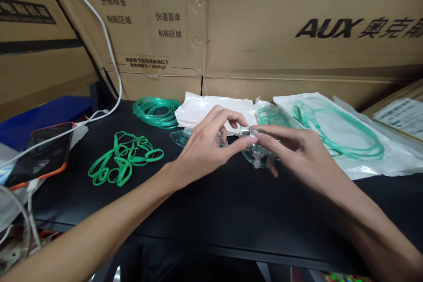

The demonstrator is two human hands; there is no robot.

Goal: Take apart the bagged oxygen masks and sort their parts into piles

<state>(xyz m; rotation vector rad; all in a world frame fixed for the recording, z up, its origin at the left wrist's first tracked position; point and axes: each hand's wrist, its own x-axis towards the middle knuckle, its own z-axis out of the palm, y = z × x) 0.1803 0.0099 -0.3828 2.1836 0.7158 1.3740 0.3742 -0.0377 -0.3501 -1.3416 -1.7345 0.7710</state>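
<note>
While green bands (124, 158) lie at nine o'clock on the counter (211, 211), the left hand (205, 147) and right hand (294, 152) each pinch a small metal strip (248, 131) above a clear mask (259, 156) at center.

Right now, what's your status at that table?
Both hands pinched on a small metal strip: left hand, right hand, metal strip. Clear oxygen mask just beneath. Green elastic straps lie apart, left.
</note>
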